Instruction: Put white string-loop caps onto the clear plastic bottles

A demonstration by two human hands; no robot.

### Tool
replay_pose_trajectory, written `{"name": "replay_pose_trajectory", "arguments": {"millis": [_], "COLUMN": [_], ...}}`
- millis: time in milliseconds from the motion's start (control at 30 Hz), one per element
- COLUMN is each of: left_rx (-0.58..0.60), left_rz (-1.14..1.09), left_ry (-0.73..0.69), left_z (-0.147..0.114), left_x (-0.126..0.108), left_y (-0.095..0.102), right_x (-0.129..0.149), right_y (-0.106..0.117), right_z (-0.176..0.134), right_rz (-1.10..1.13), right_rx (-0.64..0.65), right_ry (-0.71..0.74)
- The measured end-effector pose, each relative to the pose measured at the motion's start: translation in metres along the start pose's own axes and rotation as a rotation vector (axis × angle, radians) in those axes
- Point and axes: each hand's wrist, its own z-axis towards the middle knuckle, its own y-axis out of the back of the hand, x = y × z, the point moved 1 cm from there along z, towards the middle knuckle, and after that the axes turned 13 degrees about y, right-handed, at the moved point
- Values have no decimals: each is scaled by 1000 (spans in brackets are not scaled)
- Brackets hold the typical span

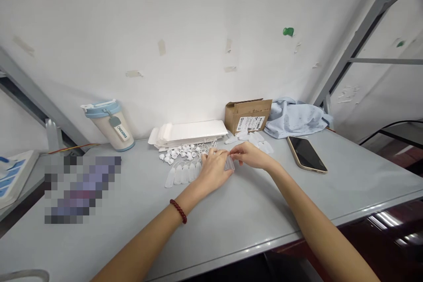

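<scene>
From where I stand, both hands meet over the grey tabletop (257, 216), at a few clear plastic pieces (229, 164) that lie between them, partly covered by fingers. The left hand (214, 169) is palm down, half open, its fingers curved over and its thumb reaching along the near side, apparently to steady the pieces; whether it actually grips one, I can't tell. The right hand (247, 154) comes in from the other side, thumb and fingertips drawn nearly together at the far edge; what sits in that pinch is hidden.

Just left of the left hand, translucent sleeves (180, 174) lie side by side, probably spaced so each can be seen singly. Loose white caps (180, 153) with cords sit beyond them, within easy reach, I'd judge. More translucent pieces (264, 145) lie just beyond the right hand, before a cardboard box (247, 116). The smartphone (307, 154) rests right of that hand, seemingly out of the way.

Both forearms slant inward from the near edge, wrists low, the left one wearing a red bead bracelet (178, 211)
</scene>
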Motion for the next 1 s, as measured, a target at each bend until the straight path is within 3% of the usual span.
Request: {"name": "replay_pose_trajectory", "arguments": {"millis": [233,367,500,667,800,1000], "left_rx": [5,-62,-222,-309,-292,-211], "left_rz": [-14,-31,-10,29,48,92], "left_ry": [9,45,172,266,240,120], "left_z": [-1,2,8,12,9,4], "left_x": [3,10,35,77,89,78], "left_y": [-3,4,21,44,49,42], "right_x": [-8,-11,-11,-14,-22,-37], "right_y": [-3,-3,-1,3,-2,-21], "right_z": [2,3,2,3,9,17], "right_rz": [-35,-52,-98,-284,-462,-616], "right_rx": [-3,-20,-36,-171,-253,-216], "right_ry": [20,3,-10,-6,39,123]}}
